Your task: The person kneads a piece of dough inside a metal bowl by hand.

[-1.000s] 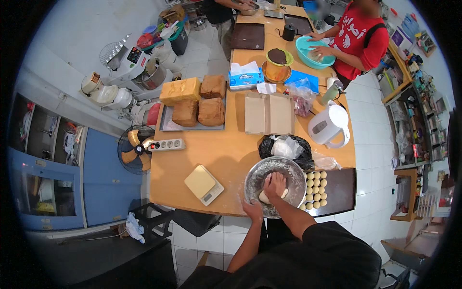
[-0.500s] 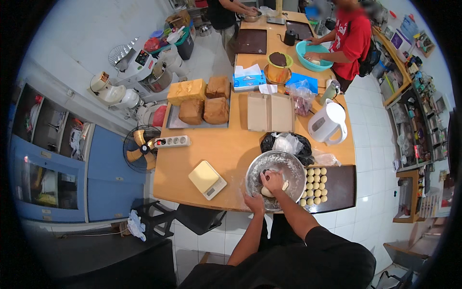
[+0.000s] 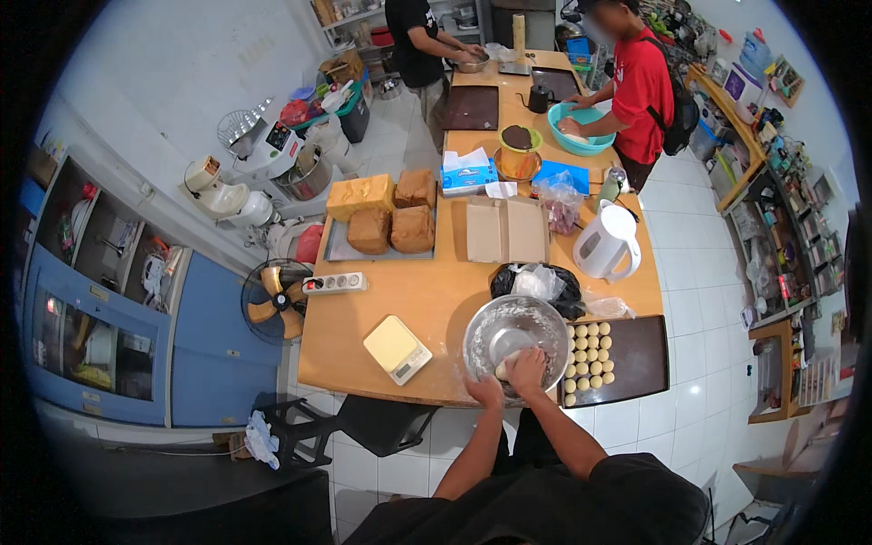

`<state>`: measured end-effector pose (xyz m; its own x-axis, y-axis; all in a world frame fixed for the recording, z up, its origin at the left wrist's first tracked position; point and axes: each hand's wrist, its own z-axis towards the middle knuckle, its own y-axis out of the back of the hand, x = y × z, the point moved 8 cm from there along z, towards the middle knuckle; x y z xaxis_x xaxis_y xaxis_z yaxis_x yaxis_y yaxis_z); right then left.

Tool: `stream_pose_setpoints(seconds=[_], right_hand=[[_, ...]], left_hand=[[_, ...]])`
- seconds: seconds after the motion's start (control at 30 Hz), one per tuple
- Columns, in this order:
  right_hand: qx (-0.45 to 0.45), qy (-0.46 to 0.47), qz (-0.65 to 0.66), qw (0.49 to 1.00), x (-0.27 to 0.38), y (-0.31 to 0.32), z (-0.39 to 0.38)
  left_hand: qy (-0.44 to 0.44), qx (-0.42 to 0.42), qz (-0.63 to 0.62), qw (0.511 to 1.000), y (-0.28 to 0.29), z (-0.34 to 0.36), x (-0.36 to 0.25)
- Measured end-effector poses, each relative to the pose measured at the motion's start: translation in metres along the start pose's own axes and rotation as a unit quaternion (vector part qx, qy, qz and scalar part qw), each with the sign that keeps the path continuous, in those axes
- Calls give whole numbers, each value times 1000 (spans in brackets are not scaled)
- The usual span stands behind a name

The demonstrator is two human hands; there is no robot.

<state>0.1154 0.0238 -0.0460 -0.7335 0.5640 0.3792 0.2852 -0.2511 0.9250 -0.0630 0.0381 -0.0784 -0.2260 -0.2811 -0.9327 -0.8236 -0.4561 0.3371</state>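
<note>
A metal mixing bowl (image 3: 486, 320), dusted with white flour, stands at the near edge of the table. My left hand (image 3: 484, 391) grips its near-left rim, the fingers partly hidden against the outside. Inside the bowl, my right hand (image 3: 527, 370) presses down on a pale lump of dough (image 3: 502, 370), fingers curled over it. Most of the dough is covered by that hand. Right of the bowl, several round dough balls (image 3: 595, 355) sit in rows on a dark baking tray (image 3: 640, 354).
A kitchen scale (image 3: 397, 349) lies left of the bowl. Beyond are a black plastic bag (image 3: 569, 298), a white electric kettle (image 3: 607, 241), an open cardboard box (image 3: 507, 231) and bread loaves (image 3: 370, 231) on a tray. Across the table, a person in red (image 3: 640, 91) handles dough in a turquoise basin (image 3: 581, 150).
My right hand has pushed nearer to me inside the bowl, pressing the dough toward the near wall. My left hand stays at the rim. The whole view has shifted slightly.
</note>
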Motion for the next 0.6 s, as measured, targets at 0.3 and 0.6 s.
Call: stream_pose_setpoints(seconds=[0.3,0.6], right_hand=[[71,120,175,975,-8,-31,23],[146,126,92,977,16,-25,22]], left_hand=[[324,113,-96,934,38,-116,38],[183,30,-142,972,42,2,80]])
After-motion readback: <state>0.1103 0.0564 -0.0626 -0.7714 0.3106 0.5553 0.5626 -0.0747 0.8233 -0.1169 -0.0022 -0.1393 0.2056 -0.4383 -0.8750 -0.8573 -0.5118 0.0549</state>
